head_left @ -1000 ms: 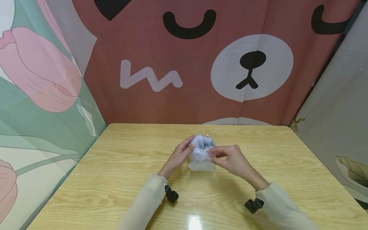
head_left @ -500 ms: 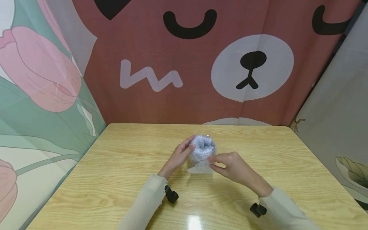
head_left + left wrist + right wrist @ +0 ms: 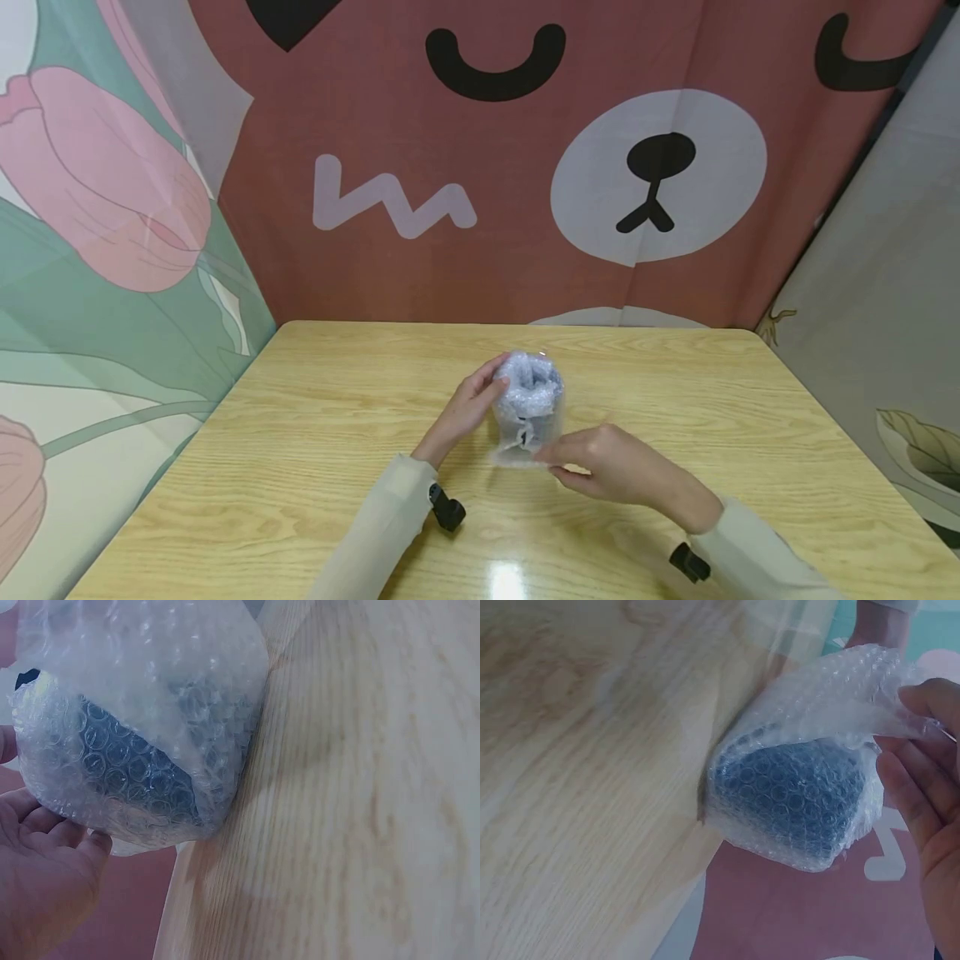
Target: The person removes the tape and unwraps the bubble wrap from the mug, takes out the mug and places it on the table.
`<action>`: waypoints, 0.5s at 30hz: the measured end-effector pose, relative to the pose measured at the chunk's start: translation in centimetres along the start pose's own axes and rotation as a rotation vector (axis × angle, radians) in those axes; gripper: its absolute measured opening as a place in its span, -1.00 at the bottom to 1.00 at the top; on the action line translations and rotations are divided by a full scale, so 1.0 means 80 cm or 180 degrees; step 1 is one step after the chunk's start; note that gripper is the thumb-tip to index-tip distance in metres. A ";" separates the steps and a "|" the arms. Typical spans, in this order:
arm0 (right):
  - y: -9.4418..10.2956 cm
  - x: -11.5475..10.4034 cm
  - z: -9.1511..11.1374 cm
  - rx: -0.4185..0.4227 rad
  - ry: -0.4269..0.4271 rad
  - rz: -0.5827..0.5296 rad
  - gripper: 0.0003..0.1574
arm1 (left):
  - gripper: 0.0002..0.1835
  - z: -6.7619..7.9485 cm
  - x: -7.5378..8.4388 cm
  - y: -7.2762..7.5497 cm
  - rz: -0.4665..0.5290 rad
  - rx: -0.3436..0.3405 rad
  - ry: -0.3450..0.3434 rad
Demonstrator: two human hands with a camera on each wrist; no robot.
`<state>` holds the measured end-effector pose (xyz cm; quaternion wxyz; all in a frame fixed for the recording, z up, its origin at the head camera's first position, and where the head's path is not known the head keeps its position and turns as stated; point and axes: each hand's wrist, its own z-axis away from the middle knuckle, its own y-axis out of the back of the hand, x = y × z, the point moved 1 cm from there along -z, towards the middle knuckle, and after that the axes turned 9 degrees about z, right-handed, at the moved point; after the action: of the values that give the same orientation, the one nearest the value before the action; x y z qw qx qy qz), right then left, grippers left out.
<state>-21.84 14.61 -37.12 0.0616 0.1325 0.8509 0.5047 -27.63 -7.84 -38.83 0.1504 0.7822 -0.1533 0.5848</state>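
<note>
In the head view a rounded bundle of bubble wrap (image 3: 531,382) stands on the table, with a hollow in its top. A dark bluish thing (image 3: 791,791) shows through the layers; its kind cannot be told. The left hand (image 3: 474,404) holds the bundle by its left side, fingers behind and thumb in front. A loose flap of the wrap (image 3: 817,701) is pulled out towards the person. The right hand (image 3: 626,462) pinches the flap's edge between thumb and fingers. A small black mark (image 3: 524,437) is visible through the flap. In the left wrist view, fingertips (image 3: 97,841) touch the wrap.
The wooden table (image 3: 360,367) extends around the bundle on all sides. A brown bear-print cloth (image 3: 517,267) hangs behind its far edge. Printed cloths (image 3: 112,333) hang at both sides. Each sleeve carries a small black wrist camera (image 3: 447,508).
The right hand has moved down and towards the person, drawing the flap of bubble wrap away from the bundle. The black mark now shows through it. The left hand has stayed in place.
</note>
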 end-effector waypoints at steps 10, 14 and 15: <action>-0.005 -0.011 0.007 -0.0315 0.0309 -0.0143 -0.64 | -0.48 0.001 0.001 0.000 -0.0011 0.0022 -0.0016; -0.007 -0.013 0.010 -0.0404 0.0375 -0.0151 -0.63 | -0.48 0.001 0.001 0.001 -0.0044 0.0009 -0.0005; -0.008 -0.013 0.010 -0.0425 0.0384 -0.0137 -0.63 | -0.48 0.001 0.001 0.001 -0.0050 0.0000 0.0006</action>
<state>-20.72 14.72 -38.11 0.0298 0.0791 0.8202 0.5658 -27.58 -7.93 -38.80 0.1551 0.7829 -0.1469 0.5844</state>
